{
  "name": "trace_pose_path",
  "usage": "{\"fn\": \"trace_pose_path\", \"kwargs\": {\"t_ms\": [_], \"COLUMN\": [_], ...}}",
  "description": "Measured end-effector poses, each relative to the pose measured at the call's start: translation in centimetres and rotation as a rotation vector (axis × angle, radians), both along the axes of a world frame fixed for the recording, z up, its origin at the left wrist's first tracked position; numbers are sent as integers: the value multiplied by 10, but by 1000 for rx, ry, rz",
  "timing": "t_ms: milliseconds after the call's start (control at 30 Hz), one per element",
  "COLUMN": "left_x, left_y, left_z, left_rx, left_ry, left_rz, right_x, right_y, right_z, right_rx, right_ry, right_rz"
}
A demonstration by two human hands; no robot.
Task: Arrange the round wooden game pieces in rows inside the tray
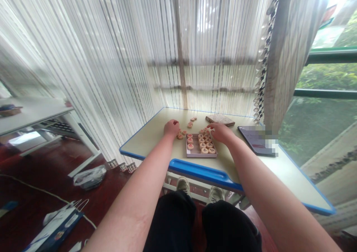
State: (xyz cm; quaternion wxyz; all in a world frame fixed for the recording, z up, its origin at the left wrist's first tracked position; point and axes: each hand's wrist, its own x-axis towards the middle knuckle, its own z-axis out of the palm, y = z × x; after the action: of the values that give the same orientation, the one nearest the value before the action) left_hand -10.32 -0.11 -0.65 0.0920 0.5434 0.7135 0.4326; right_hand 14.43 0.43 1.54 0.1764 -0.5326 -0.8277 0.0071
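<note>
An open shallow box (196, 154) on the table holds round wooden pieces, with red-marked ones (190, 141) down its left side and dark-marked ones (204, 151) in columns on its right. My left hand (171, 128) is above the table to the box's left, fingers curled; what they hold, if anything, is too small to name. Loose pieces (180, 136) lie beside it. My right hand (219, 131) reaches to the box's back right corner, thumb and fingers apart beside several loose pieces (202, 131). More pieces (190, 125) lie behind the box.
A patterned box lid (220, 119) lies at the back of the blue-edged table (145, 140). A dark tablet (253, 142) is on the right. The table's front has a blue tray (199, 170). Striped curtains (125, 58) hang behind; another table (36, 112) stands far left.
</note>
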Motion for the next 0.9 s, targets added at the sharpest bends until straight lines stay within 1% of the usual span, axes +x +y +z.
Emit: {"fn": "trace_pose_path", "kwargs": {"t_ms": [67,133,233,400,633,733,833,900], "left_x": [-1,-2,-2,-1,0,2,3,3], "left_y": [1,2,2,0,-3,-6,-9,-10], "left_z": [-1,-2,-3,0,1,4,6,6], "left_rx": [1,3,4,-6,-5,-17,-22,-27], "left_ry": [4,5,10,28,12,11,13,8], "left_rz": [-8,-14,-16,-21,-25,-22,-23,-34], "right_x": [1,3,4,4,5,5,4,3], "right_y": [4,8,11,11,5,3,1,1], "right_z": [-4,-8,-10,-5,1,2,2,2], "right_rx": [16,1,-21,-7,-90,-85,-53,-59], "right_ry": [11,1,0,-12,18,13,18,13], "right_rz": [55,77,26,-76,-136,-173,-150,-123]}}
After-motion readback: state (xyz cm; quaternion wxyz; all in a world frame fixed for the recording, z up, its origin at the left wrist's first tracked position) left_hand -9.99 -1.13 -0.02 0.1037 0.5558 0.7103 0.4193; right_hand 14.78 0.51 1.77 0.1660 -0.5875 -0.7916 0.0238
